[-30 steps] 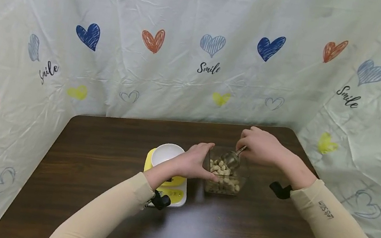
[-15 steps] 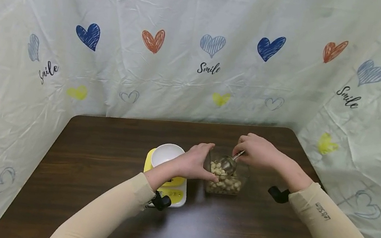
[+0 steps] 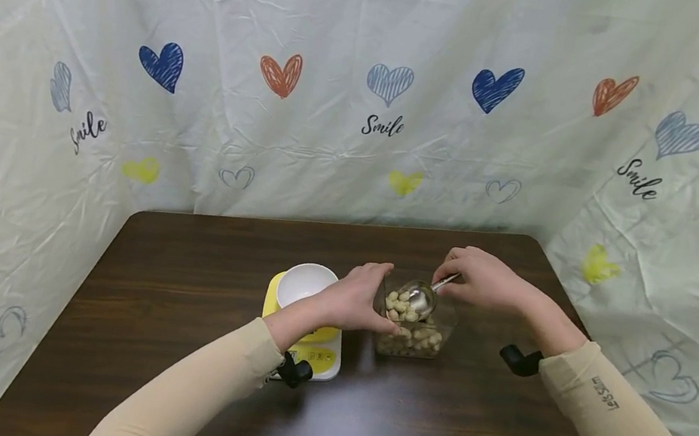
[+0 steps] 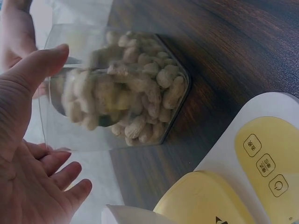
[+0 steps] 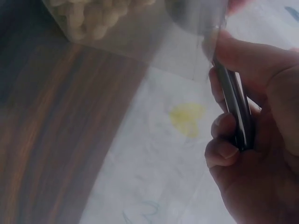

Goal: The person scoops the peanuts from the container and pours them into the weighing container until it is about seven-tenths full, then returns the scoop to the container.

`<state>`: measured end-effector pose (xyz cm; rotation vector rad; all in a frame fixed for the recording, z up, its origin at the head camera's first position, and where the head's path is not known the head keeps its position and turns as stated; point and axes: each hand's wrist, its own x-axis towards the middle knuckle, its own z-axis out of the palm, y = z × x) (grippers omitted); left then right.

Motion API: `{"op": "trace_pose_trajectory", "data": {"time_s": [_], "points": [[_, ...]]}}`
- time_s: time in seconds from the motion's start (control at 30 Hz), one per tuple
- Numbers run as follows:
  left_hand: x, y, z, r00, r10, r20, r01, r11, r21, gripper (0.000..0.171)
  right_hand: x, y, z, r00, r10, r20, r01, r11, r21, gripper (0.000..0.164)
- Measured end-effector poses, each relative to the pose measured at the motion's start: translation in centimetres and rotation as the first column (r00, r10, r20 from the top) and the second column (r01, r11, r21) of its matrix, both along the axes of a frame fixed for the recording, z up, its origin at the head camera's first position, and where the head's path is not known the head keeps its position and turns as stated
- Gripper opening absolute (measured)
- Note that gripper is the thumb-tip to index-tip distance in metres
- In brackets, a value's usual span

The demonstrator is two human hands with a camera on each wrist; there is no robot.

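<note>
My left hand (image 3: 359,297) grips the upper part of a clear plastic box (image 4: 51,133), thumb on one side and fingers on the opposite side. Unshelled peanuts (image 4: 154,88) fill its lower part. My right hand (image 3: 480,278) holds a metal scoop (image 3: 420,299) by its handle, fingers curled round it in the right wrist view. The scoop's bowl is inside the box, among peanuts. In the left wrist view several peanuts, blurred, lie at the bowl, above the rest of the pile.
Left of the box stands a yellow and white kitchen scale (image 3: 320,358) with a white bowl (image 3: 306,284) on it, partly hidden by my left forearm. The dark wooden table (image 3: 188,284) ends at a fabric backdrop (image 3: 303,165) printed with hearts.
My right hand has come down and nearer, then slightly right, with the scoop turning in the box. The peanuts have shifted. My left hand stays in place on the box.
</note>
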<state>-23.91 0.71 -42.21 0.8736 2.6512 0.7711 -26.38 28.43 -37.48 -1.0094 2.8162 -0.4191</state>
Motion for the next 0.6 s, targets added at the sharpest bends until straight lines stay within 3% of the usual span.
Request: {"op": "trace_pose_trajectory", "data": {"time_s": [0.47, 0.6], "points": [[0.3, 0.3, -0.2, 0.999, 0.023, -0.045, -0.023, 1.0, -0.009, 0.112, -0.2, 1.3, 0.1, 0.996, -0.049, 0.072, 0.058, 0.991, -0.123, 0.008], [0.2, 0.2, -0.2, 0.998, 0.021, -0.055, -0.021, 1.0, -0.011, 0.113, -0.5, 1.7, 0.0, 0.99, -0.056, 0.132, 0.078, 0.983, -0.169, 0.008]]}}
